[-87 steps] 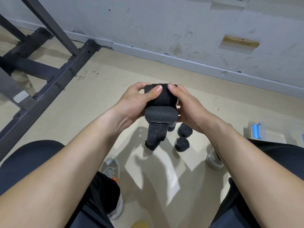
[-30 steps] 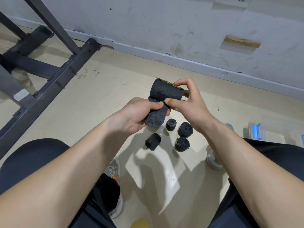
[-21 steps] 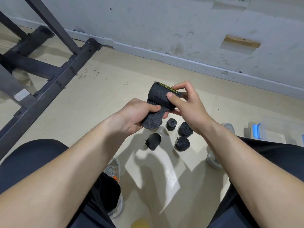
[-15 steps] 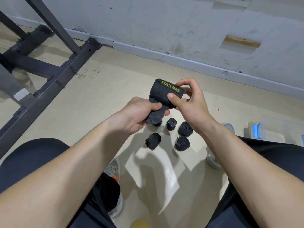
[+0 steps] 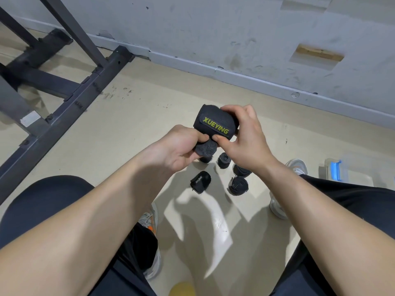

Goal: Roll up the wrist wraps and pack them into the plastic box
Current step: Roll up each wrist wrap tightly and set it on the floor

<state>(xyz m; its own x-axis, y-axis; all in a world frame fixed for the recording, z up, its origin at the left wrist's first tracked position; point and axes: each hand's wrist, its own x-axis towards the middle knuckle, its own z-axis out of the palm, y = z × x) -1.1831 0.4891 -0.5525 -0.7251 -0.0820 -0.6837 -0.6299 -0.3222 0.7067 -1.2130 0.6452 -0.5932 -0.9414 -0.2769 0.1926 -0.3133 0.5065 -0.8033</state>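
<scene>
Head view: the black fabric wrist wrap with yellow-green XUEYING lettering point(image 5: 214, 124) hangs in mid-air above the floor, between the two hands, wound almost fully into a fat roll. I see the right hand point(image 5: 245, 139) gripping the roll, its fingers point(image 5: 233, 110) curled over the top and the thumb pressing from below. The left hand point(image 5: 181, 150) pinches the short fuzzy loose end point(image 5: 204, 149) that sticks out under the roll.

I judge this to be the closing of the roll. The next move calls for pulling that tail taut and pressing it flat onto the roll so it fastens, while the right hand grips firmly so the winding does not slacken.

Below the hands, on the beige floor point(image 5: 149, 116), several small black rolled wraps point(image 5: 200, 184) lie close together, not yet packed. The clear plastic box with a blue latch point(image 5: 334, 174) sits well apart at the right, near the right knee; I cannot tell what it holds. A dark metal frame point(image 5: 64, 99) stands at the left.
</scene>
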